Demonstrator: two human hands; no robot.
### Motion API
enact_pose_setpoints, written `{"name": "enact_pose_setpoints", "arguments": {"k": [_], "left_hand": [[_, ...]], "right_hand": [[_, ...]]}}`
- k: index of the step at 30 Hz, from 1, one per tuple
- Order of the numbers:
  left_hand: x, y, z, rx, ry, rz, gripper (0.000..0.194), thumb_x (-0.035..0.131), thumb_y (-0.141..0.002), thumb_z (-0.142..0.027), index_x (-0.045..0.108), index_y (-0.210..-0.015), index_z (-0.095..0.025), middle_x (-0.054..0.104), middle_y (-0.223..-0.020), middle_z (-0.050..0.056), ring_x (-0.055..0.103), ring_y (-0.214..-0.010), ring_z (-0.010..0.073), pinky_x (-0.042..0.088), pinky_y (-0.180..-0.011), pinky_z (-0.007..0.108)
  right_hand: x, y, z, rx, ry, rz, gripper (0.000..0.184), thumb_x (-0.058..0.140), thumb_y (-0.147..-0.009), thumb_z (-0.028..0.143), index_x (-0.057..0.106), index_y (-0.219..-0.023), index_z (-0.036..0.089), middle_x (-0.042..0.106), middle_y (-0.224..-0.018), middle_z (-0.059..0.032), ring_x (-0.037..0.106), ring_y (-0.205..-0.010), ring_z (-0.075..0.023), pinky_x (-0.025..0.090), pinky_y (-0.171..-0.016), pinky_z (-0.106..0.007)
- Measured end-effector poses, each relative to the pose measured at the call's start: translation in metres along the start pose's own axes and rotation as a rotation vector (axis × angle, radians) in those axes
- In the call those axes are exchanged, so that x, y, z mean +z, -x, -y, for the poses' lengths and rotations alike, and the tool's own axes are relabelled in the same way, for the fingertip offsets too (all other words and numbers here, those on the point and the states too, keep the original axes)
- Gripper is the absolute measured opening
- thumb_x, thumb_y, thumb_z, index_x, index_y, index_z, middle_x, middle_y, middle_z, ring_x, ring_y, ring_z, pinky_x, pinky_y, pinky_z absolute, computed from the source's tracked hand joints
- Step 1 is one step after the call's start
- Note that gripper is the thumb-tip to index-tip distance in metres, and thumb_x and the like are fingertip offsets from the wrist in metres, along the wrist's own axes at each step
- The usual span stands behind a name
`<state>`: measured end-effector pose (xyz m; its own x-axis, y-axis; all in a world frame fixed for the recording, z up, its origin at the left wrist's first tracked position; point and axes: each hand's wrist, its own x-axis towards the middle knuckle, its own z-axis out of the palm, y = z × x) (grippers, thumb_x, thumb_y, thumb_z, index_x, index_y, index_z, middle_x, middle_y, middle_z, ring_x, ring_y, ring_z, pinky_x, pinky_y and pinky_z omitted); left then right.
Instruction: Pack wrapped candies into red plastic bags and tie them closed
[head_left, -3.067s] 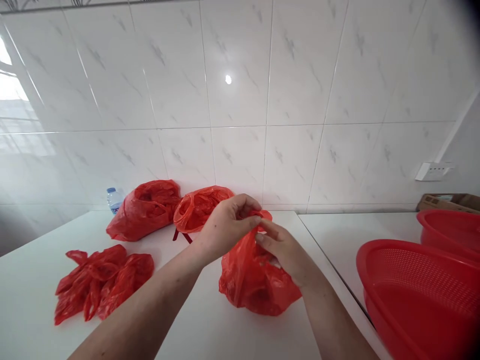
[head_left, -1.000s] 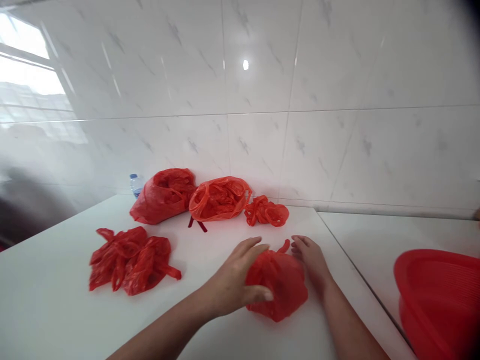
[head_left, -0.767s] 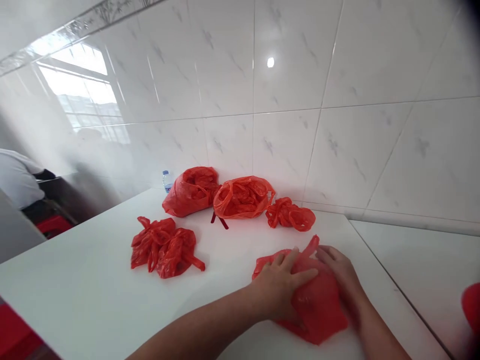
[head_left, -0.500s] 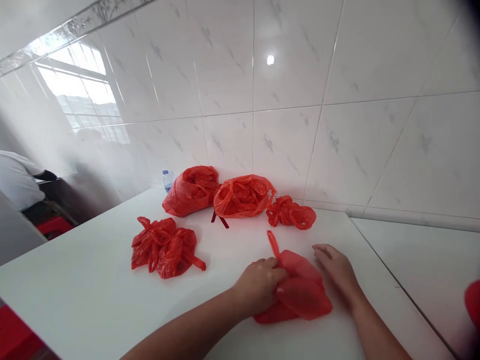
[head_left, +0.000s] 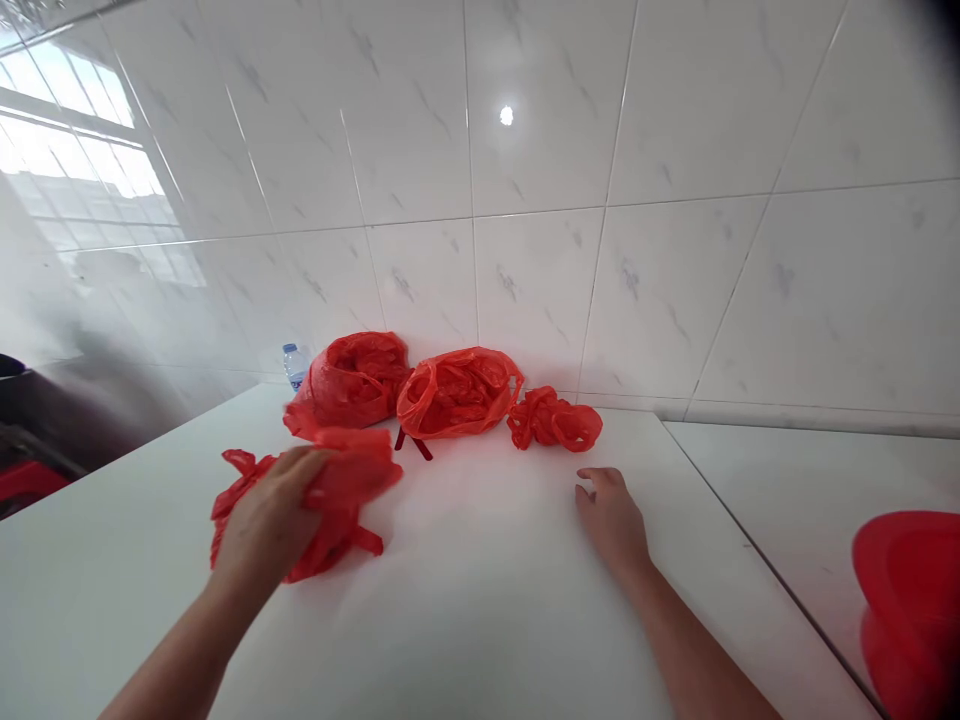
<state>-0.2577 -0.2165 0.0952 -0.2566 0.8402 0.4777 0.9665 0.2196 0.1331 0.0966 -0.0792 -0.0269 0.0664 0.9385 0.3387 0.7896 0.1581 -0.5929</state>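
My left hand [head_left: 274, 515] is closed around a crumpled red plastic bag [head_left: 352, 468], held over a heap of crumpled red bags [head_left: 322, 550] on the left of the white table. The hand and the held bag hide much of that heap. My right hand [head_left: 613, 515] rests near the table surface with fingers slightly curled and apart, holding nothing. Just beyond it lies a small twisted red bag [head_left: 555, 420]. At the wall stand two fuller red bags, a left one [head_left: 356, 380] and an open-mouthed middle one [head_left: 459, 392].
A clear plastic bottle with a blue cap [head_left: 294, 366] stands behind the left full bag. Dark red strips [head_left: 415, 445] lie before the middle bag. A red plastic tub [head_left: 911, 600] is at the right edge. The tiled wall [head_left: 540, 280] bounds the table's back.
My left hand has carried the red bag from the front middle leftward over the heap. My right hand stays behind, apart from it. The view has turned right, showing more of the red tub.
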Motion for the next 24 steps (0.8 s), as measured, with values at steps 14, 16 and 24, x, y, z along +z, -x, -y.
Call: {"name": "enact_pose_setpoints", "arguments": {"k": [14,16,24], "left_hand": [[0.057,-0.001,-0.012,0.249,-0.025,-0.018,0.056,0.054,-0.079,-0.030,0.038,-0.133,-0.029,0.016,-0.152,0.007,0.011,-0.138,0.0340,0.028,-0.103,0.054],[0.061,-0.002,-0.041,0.393,0.107,0.076,0.060,0.059,-0.076,-0.026,0.039,-0.132,-0.031,0.016,-0.152,0.007,0.013,-0.138,0.0333,0.029,-0.104,0.053],[0.102,-0.039,-0.184,0.745,0.485,0.211,0.064,0.047,-0.075,-0.005,0.035,-0.135,-0.025,0.022,-0.150,0.006,0.019,-0.138,0.0235,0.029,-0.109,0.042]], "right_hand": [[0.021,-0.017,0.007,-0.254,0.237,0.032,0.049,0.048,-0.083,0.027,0.045,-0.130,0.015,0.038,-0.139,-0.0137,0.035,-0.124,-0.0278,0.032,-0.096,-0.040],[0.018,-0.017,0.009,-0.233,0.195,0.086,0.043,0.047,-0.084,0.027,0.050,-0.124,0.013,0.051,-0.124,-0.0142,0.042,-0.116,-0.0274,0.033,-0.095,-0.040],[-0.001,0.024,0.020,-0.312,0.041,0.121,0.015,0.048,-0.078,0.012,0.059,-0.084,0.019,0.060,-0.091,-0.0046,0.053,-0.089,-0.0182,0.041,-0.078,-0.026]]}}
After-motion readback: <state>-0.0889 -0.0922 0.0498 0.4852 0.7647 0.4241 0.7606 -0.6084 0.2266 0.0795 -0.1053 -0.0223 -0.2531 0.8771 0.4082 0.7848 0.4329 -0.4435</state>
